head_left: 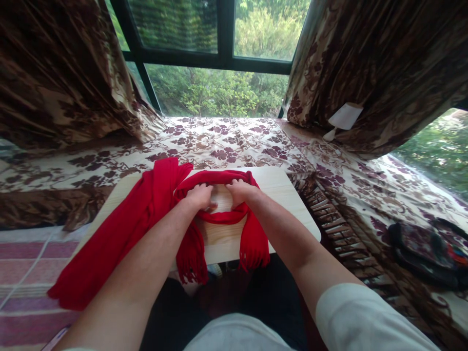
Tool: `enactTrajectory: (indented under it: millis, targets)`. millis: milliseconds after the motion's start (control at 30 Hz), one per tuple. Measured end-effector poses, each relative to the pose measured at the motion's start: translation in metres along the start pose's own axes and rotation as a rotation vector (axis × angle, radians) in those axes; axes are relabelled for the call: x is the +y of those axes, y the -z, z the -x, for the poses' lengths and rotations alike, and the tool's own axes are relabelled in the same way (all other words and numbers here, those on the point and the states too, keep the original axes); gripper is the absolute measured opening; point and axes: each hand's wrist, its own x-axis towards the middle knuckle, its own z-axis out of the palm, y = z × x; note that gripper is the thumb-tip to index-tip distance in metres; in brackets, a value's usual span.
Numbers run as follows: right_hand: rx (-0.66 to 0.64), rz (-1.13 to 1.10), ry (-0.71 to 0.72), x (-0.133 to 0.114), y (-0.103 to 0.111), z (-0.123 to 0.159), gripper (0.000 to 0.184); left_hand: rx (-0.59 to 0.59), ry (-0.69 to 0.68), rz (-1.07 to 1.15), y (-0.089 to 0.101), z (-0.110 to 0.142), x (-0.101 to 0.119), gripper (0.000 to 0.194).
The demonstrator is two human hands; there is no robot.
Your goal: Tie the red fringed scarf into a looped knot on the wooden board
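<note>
A red scarf (pixel 224 176) lies in a ring on a pale wooden table (pixel 221 239), its two fringed ends hanging toward my body over the near edge. My left hand (pixel 200 196) grips the left side of the ring with curled fingers, the thumb showing inside the loop. On the opposite side, my right hand (pixel 239 190) is closed around the scarf, its fingers bent toward the middle. Bare wood shows between the hands. To the left, a wide folded length of red cloth (pixel 120 243) runs diagonally across the table and past its edge; whether it joins the ring is unclear.
Beyond the table is a flower-patterned window seat (pixel 226 141) beneath a window. A white lamp (pixel 345 116) stands at the back right, and a dark bag (pixel 424 253) lies on the right. Striped pink cloth (pixel 25 273) covers the surface at the left.
</note>
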Motion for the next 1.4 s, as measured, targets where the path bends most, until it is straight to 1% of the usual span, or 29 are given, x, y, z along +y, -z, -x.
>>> enactTrajectory:
  millis: [100,200,300,467,533,567,600,633,667,700,733,767,800,833,867,900,933,967,1033,1100,1167,1267,1333,1400]
  targets:
    - [0.012,0.004,0.008,-0.002,-0.001,-0.001,0.113,0.016,-0.048,-0.003,-0.004,0.002,0.002,0.063]
    - [0.022,-0.017,0.009,-0.004,-0.001,-0.001,0.111,0.042,-0.092,-0.022,-0.007,0.006,0.002,0.054]
    - [0.027,-0.002,0.014,-0.004,-0.002,-0.001,0.109,0.052,-0.109,-0.025,-0.007,0.009,0.002,0.051]
    - [0.046,-0.005,0.015,-0.002,-0.005,-0.003,0.11,0.069,-0.098,-0.001,-0.009,0.008,0.001,0.053]
    - [0.06,-0.03,0.019,-0.001,-0.006,-0.003,0.107,0.09,-0.116,0.026,-0.01,0.009,0.001,0.048]
    - [0.09,-0.078,0.026,0.0,-0.006,-0.002,0.102,0.12,-0.134,0.058,-0.01,0.011,0.0,0.042]
    - [0.14,-0.149,0.033,0.001,-0.007,0.001,0.092,0.186,-0.151,0.109,-0.01,0.015,-0.001,0.035]
    - [0.214,-0.231,0.038,0.003,-0.007,0.005,0.077,0.29,-0.157,0.179,-0.01,0.021,-0.003,0.029]
    - [0.311,-0.315,0.032,0.005,-0.009,0.011,0.061,0.427,-0.147,0.263,-0.01,0.03,-0.005,0.025]
    - [0.415,-0.381,0.013,0.008,-0.011,0.018,0.045,0.598,-0.107,0.358,-0.01,0.04,-0.009,0.026]
    - [0.527,-0.436,-0.031,0.013,-0.015,0.027,0.033,0.758,-0.047,0.445,-0.011,0.052,-0.013,0.028]
    - [0.642,-0.487,-0.105,0.018,-0.02,0.037,0.031,0.874,0.04,0.517,-0.013,0.065,-0.019,0.028]
    - [0.738,-0.534,-0.194,0.025,-0.026,0.047,0.035,0.94,0.142,0.577,-0.016,0.078,-0.025,0.029]
    - [0.867,-0.642,-0.323,0.032,-0.035,0.057,0.038,0.979,0.26,0.632,-0.022,0.091,-0.031,0.029]
    - [0.958,-0.762,-0.461,0.04,-0.045,0.066,0.038,0.995,0.362,0.687,-0.028,0.104,-0.037,0.028]
    - [1.01,-0.858,-0.574,0.047,-0.055,0.074,0.039,0.984,0.427,0.751,-0.036,0.115,-0.042,0.026]
    - [1.039,-0.937,-0.651,0.052,-0.066,0.08,0.04,0.948,0.458,0.818,-0.045,0.125,-0.046,0.025]
    - [1.041,-1.009,-0.679,0.057,-0.076,0.084,0.04,0.897,0.464,0.88,-0.054,0.134,-0.048,0.025]
    - [1.015,-1.079,-0.681,0.06,-0.093,0.09,0.041,0.774,0.418,0.948,-0.07,0.146,-0.048,0.026]
    - [0.992,-1.051,-0.656,0.056,-0.103,0.091,0.04,0.708,0.365,0.885,-0.08,0.152,-0.042,0.024]
    - [0.98,-0.976,-0.645,0.051,-0.106,0.09,0.037,0.696,0.318,0.758,-0.084,0.153,-0.034,0.021]
    - [0.946,-0.906,-0.643,0.046,-0.105,0.09,0.035,0.671,0.21,0.599,-0.084,0.149,-0.026,0.018]
    - [0.914,-0.881,-0.631,0.045,-0.104,0.091,0.034,0.656,0.144,0.519,-0.084,0.147,-0.024,0.017]
    - [0.889,-0.866,-0.611,0.044,-0.104,0.093,0.033,0.66,0.12,0.479,-0.085,0.147,-0.024,0.017]
